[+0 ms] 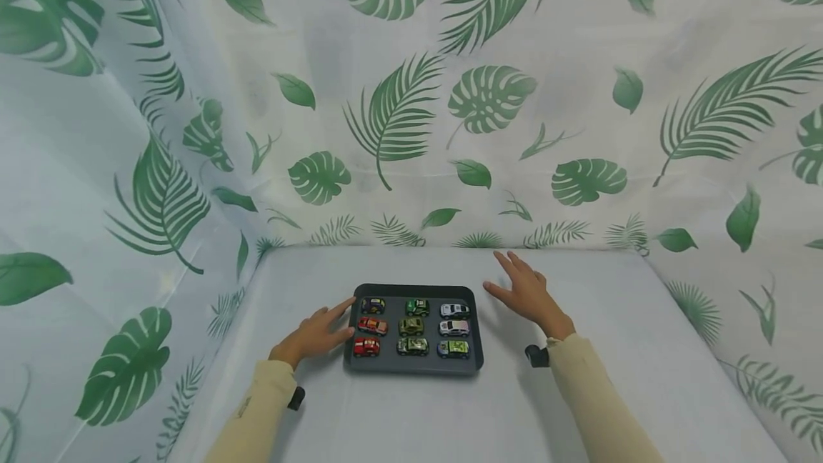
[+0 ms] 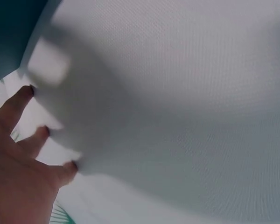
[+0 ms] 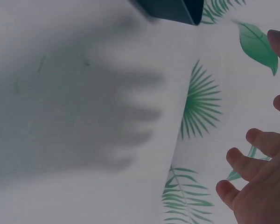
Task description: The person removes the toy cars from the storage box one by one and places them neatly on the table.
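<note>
A dark grey tray (image 1: 411, 367) lies on the white table, holding several small toy cars in three rows. Among them are a red car (image 1: 366, 346), an orange car (image 1: 373, 326), a green car (image 1: 417, 307) and a white car (image 1: 454, 328). My left hand (image 1: 315, 336) is at the tray's left side, its extended thumb and forefinger at the rim; other fingertips (image 2: 67, 171) reach down by the table in the left wrist view. To the right of the tray, my right hand (image 1: 529, 296) hovers with fingers spread and holds nothing. Its shadow falls on the table in the right wrist view.
White cloth with green leaf prints (image 1: 393, 113) hangs behind the table (image 1: 411, 420) and along both sides. A dark wrist camera (image 1: 536, 356) sticks out from the right sleeve (image 1: 588, 384), another (image 1: 296, 399) from the left sleeve (image 1: 263, 406).
</note>
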Demonstrator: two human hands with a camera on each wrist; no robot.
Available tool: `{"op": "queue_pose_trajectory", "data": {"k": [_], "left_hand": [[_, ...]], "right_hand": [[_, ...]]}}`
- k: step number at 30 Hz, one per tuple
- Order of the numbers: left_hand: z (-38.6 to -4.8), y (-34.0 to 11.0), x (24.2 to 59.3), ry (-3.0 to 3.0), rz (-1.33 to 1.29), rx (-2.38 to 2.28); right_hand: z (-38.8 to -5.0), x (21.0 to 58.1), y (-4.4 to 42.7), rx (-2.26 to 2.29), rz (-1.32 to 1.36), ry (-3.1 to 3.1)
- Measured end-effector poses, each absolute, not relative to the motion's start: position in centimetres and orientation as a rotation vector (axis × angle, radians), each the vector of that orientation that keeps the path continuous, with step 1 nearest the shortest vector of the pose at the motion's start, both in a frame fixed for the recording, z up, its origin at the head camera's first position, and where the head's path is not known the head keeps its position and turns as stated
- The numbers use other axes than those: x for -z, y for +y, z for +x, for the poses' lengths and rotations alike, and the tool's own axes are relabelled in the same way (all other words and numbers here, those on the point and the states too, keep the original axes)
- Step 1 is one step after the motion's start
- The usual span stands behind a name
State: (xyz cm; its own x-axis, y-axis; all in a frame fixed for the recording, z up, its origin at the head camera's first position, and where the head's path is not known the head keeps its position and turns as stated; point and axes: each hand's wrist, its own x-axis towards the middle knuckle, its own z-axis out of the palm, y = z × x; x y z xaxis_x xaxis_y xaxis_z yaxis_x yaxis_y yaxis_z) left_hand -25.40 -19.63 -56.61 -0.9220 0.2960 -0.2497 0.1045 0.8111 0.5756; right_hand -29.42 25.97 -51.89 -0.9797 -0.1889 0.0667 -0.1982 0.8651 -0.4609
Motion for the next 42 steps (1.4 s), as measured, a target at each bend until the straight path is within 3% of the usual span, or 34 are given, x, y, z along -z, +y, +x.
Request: {"op": "queue_pose_trajectory", "data": {"k": [21, 32, 42], "left_hand": [[-26.0, -19.8, 56.3, 2.608, 0.231, -0.835], [-25.7, -19.8, 56.7, 2.616, 0.207, -0.824], [-25.8, -19.9, 56.8, 2.629, 0.240, -0.821]], "right_hand": [[-31.4, 49.8, 21.0, -0.754, 0.769, -2.957], [-31.1, 52.2, 19.9, -0.674, 0.793, -3.057], [-30.5, 52.0, 19.8, -0.636, 0.753, -3.147]]}}
